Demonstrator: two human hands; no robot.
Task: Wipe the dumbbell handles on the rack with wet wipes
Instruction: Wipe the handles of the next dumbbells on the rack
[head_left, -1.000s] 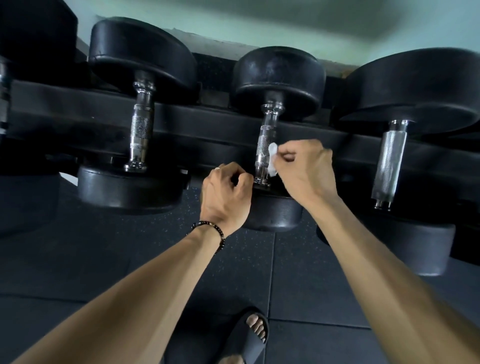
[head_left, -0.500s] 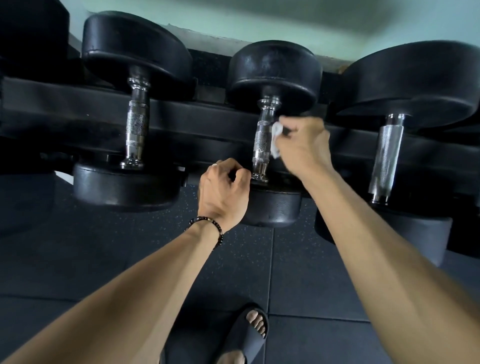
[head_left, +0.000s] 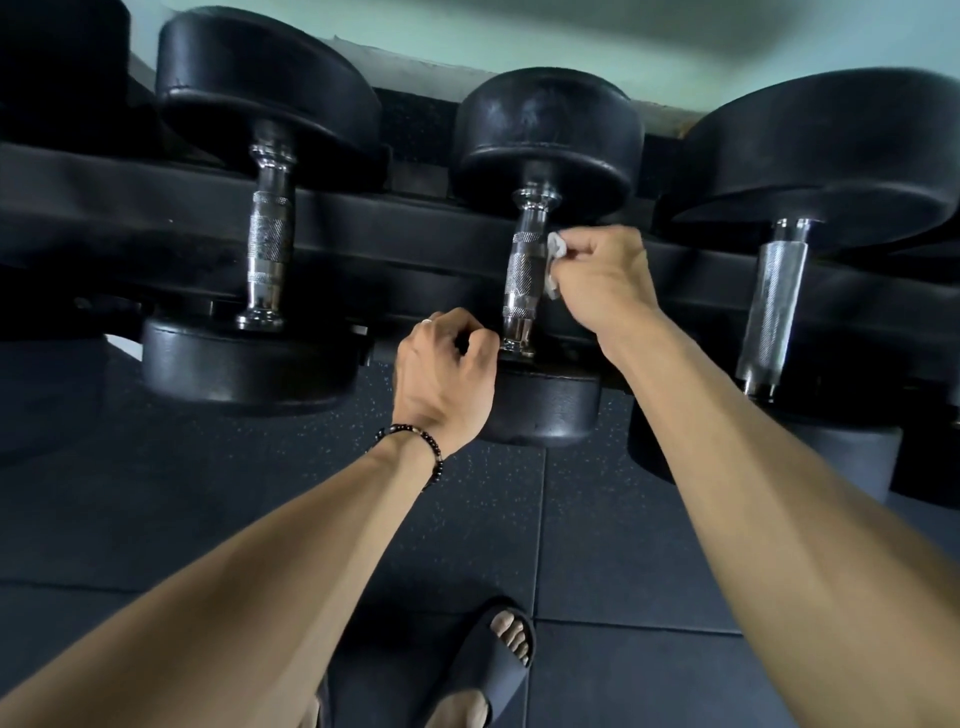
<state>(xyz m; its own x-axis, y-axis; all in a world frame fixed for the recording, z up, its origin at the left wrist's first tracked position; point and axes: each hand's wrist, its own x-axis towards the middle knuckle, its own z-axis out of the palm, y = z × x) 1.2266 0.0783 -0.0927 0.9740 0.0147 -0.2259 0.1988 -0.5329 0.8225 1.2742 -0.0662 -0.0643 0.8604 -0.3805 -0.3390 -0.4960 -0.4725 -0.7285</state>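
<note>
The wet wipe (head_left: 554, 262) is pinched in the right hand (head_left: 602, 280) against the middle dumbbell handle (head_left: 524, 275) for scrubbing. The near weight head (head_left: 545, 408) is steadied, likely against rolling, by the left hand (head_left: 441, 374), whose curled fingers appear to hold nothing.

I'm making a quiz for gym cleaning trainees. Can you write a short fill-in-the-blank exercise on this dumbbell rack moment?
1. The right hand presses a white ____ against the middle dumbbell handle.
2. The left hand wears a beaded ____ on its wrist.
3. The rack shows ____ chrome handles.
4. The foot on the floor wears a black ____.

Missing words: wipe; bracelet; three; sandal
</note>
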